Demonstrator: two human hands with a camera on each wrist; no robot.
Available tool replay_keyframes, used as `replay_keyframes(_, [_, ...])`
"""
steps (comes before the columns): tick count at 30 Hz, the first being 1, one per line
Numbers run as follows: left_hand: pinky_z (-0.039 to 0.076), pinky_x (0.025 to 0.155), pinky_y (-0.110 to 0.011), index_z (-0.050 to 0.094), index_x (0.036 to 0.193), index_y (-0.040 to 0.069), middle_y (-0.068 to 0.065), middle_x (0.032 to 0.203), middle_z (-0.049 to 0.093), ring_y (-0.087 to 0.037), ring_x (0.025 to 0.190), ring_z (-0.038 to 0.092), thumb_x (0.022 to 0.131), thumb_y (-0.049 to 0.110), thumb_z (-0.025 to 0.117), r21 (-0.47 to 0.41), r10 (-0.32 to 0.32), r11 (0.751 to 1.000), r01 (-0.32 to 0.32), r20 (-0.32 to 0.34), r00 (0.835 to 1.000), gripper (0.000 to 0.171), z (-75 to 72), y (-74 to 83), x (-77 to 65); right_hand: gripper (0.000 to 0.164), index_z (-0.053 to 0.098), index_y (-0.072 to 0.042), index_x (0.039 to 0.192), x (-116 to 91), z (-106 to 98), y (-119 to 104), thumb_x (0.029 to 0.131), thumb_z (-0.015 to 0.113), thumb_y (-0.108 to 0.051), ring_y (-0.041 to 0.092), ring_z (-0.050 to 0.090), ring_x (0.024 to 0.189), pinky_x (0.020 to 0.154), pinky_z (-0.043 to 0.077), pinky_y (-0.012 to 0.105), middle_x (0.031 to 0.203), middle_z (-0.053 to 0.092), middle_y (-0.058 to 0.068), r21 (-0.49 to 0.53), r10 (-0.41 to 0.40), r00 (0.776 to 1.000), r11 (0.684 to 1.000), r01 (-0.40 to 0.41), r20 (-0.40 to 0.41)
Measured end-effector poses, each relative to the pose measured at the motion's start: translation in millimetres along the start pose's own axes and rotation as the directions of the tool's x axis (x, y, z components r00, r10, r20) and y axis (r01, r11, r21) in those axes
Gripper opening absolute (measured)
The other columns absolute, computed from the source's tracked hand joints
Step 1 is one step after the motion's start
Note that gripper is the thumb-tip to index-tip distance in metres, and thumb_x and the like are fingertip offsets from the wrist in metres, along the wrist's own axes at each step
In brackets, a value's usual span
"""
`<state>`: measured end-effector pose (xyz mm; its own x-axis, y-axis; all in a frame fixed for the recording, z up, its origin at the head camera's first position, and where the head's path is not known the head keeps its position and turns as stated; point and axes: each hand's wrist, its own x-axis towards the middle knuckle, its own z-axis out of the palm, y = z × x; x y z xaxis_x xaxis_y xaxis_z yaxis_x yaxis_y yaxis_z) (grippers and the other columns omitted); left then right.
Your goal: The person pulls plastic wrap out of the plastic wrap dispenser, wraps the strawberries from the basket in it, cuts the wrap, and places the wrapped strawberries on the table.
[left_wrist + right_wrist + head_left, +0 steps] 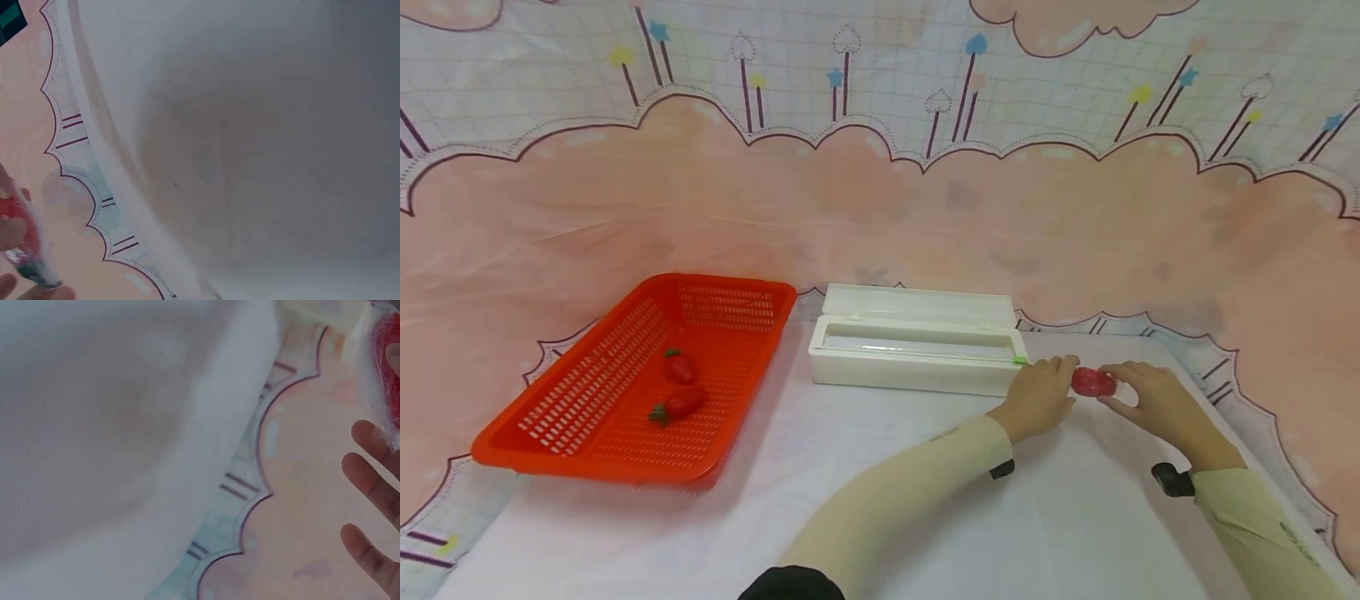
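A red strawberry [1093, 382] wrapped in clear plastic film is held up between both hands, above the right part of the white table. At its left end my left hand [1036, 397] pinches it. The right hand [1161, 410] pinches the other end with thumb and forefinger. In the left wrist view the wrapped strawberry [22, 234] shows a green leafy end under the film. The right wrist view catches the film-covered strawberry [389, 369] at the edge, with several right fingers [372, 487] spread apart below it.
A white cling film box [917, 379] with its lid raised stands at the back middle, just left of my left hand. A red plastic basket [722, 454] at the left holds two strawberries [683, 404]. The white table [865, 492] meets a patterned cloth behind.
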<state>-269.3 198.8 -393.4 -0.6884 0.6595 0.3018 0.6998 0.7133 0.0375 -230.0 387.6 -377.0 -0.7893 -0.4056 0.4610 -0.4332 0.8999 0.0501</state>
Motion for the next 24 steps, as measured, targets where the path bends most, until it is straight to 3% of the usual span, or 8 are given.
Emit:
replay_keyframes(3, [0.046, 0.090, -0.019, 0.034, 0.139, 0.019, 0.008, 0.126, 0.056, -0.005, 0.108, 0.056, 0.092, 0.034, 0.057, -0.048, -0.037, 0.998, 0.043, 0.136, 0.990, 0.054, 8.8, 5.2, 9.8, 0.046, 0.063, 0.001, 0.104, 1.6, 8.2, 11.5, 0.064, 0.082, -0.011, 0.036, 0.063, 0.081, 0.071, 0.048, 0.056, 0.088, 0.067, 0.018, -0.003, 0.015, 1.000, 1.000, -0.015, 0.024])
replay_keyframes(7, [0.041, 0.099, -0.021, 0.027, 0.145, 0.022, 0.010, 0.137, 0.048, -0.006, 0.120, 0.049, 0.092, 0.039, 0.056, -0.041, -0.049, 0.997, 0.064, 0.290, 0.956, 0.062, 21.1, 8.0, 17.1, 0.043, 0.063, 0.001, 0.105, 0.9, 24.6, 25.1, 0.069, 0.079, -0.016, 0.037, 0.063, 0.081, 0.070, 0.048, 0.056, 0.087, 0.065, 0.017, -0.008, 0.034, 0.994, 0.999, -0.033, 0.106])
replay_keyframes(10, [0.036, 0.106, -0.023, 0.023, 0.148, 0.022, 0.010, 0.146, 0.040, -0.008, 0.129, 0.043, 0.091, 0.047, 0.054, -0.025, -0.054, 0.997, 0.068, 0.371, 0.927, 0.070, 30.0, 8.2, 19.0, 0.042, 0.062, 0.000, 0.110, -0.5, 37.1, 31.1, 0.075, 0.075, -0.020, 0.040, 0.062, 0.087, 0.073, 0.047, 0.057, 0.093, 0.064, 0.020, -0.010, 0.063, 0.975, 0.998, -0.062, 0.212])
replay_keyframes(13, [0.029, 0.111, -0.025, 0.022, 0.149, 0.023, 0.010, 0.151, 0.032, -0.009, 0.136, 0.036, 0.089, 0.053, 0.053, -0.020, -0.063, 0.997, 0.078, 0.425, 0.903, 0.075, 35.3, 9.1, 19.4, 0.043, 0.061, -0.001, 0.114, -1.7, 45.1, 33.0, 0.080, 0.071, -0.024, 0.042, 0.061, 0.094, 0.075, 0.045, 0.060, 0.101, 0.063, 0.024, -0.002, 0.093, 0.951, 0.995, -0.097, 0.296])
replay_keyframes(16, [0.023, 0.115, -0.026, 0.020, 0.150, 0.025, 0.012, 0.153, 0.028, -0.009, 0.140, 0.030, 0.085, 0.060, 0.054, -0.005, -0.070, 0.997, 0.081, 0.451, 0.890, 0.081, 36.5, 11.3, 19.5, 0.043, 0.061, 0.000, 0.116, -2.5, 47.1, 32.8, 0.082, 0.068, -0.026, 0.044, 0.059, 0.097, 0.076, 0.045, 0.062, 0.105, 0.062, 0.025, 0.016, 0.126, 0.931, 0.990, -0.140, 0.343])
replay_keyframes(24, [0.015, 0.118, -0.030, 0.010, 0.151, 0.030, 0.017, 0.156, 0.017, -0.008, 0.144, 0.020, 0.083, 0.065, 0.052, 0.007, -0.075, 0.997, 0.082, 0.486, 0.871, 0.088, 37.0, 15.4, 22.0, 0.046, 0.060, -0.001, 0.119, -2.7, 42.9, 36.0, 0.082, 0.069, -0.027, 0.046, 0.057, 0.100, 0.079, 0.042, 0.069, 0.107, 0.059, 0.028, -0.006, 0.228, 0.877, 0.969, -0.248, 0.422])
